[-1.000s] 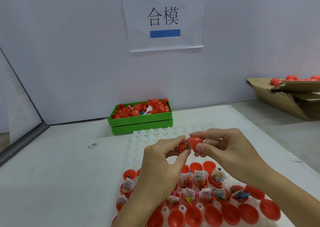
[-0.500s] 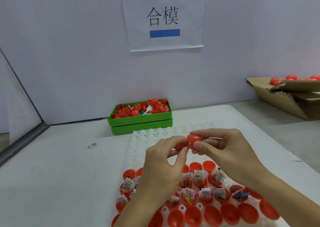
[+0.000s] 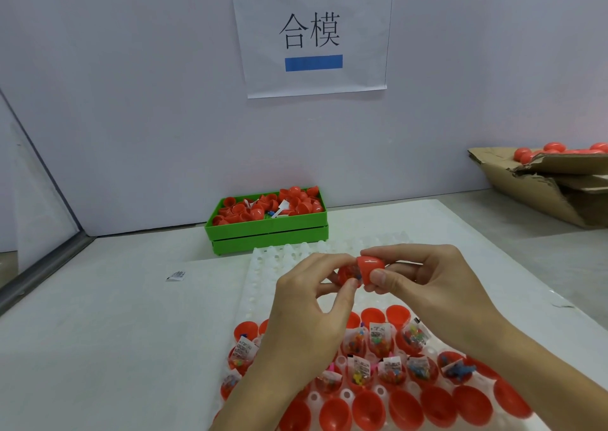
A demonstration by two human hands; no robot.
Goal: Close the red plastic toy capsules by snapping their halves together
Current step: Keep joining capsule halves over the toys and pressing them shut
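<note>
Capsule halves [image 3: 360, 271], separated 1.0 s ago, have been brought together above the white tray [image 3: 263, 286], the filled half pinched by the left hand [image 3: 309, 302] and the cap gripped by the right hand [image 3: 424, 282], so the snap is judged imminent.

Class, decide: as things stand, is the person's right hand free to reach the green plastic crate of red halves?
Probably not yet: the right hand is pinching the red capsule cap; the path to the green plastic crate looks open.

Single head-worn view looks forward and down, close over the white tray [image 3: 263, 276].
</note>
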